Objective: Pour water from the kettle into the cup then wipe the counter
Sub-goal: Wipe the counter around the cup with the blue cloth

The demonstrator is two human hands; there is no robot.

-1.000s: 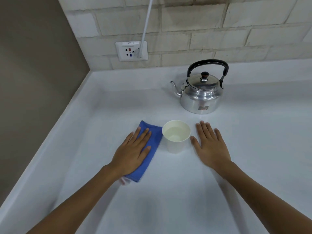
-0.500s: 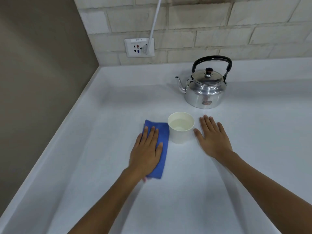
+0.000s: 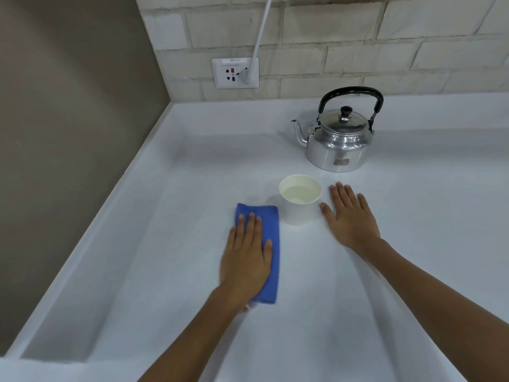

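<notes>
Left hand (image 3: 246, 255) lies palm down on the blue cloth (image 3: 268, 244), fingers (image 3: 251, 224) straight and close together, pressing it flat to the pale desk (image 3: 170, 244); the wrist edge looks blurred, perhaps mid-stroke. Right hand (image 3: 349, 216) rests flat just beside the paper cup (image 3: 299, 201), fingers spread, holding nothing. The folded, soft-looking cloth runs lengthwise away from the person. The round cup stands upright with water inside. Behind it the shiny metal kettle (image 3: 337, 146) points its curved spout left, black handle upright.
</notes>
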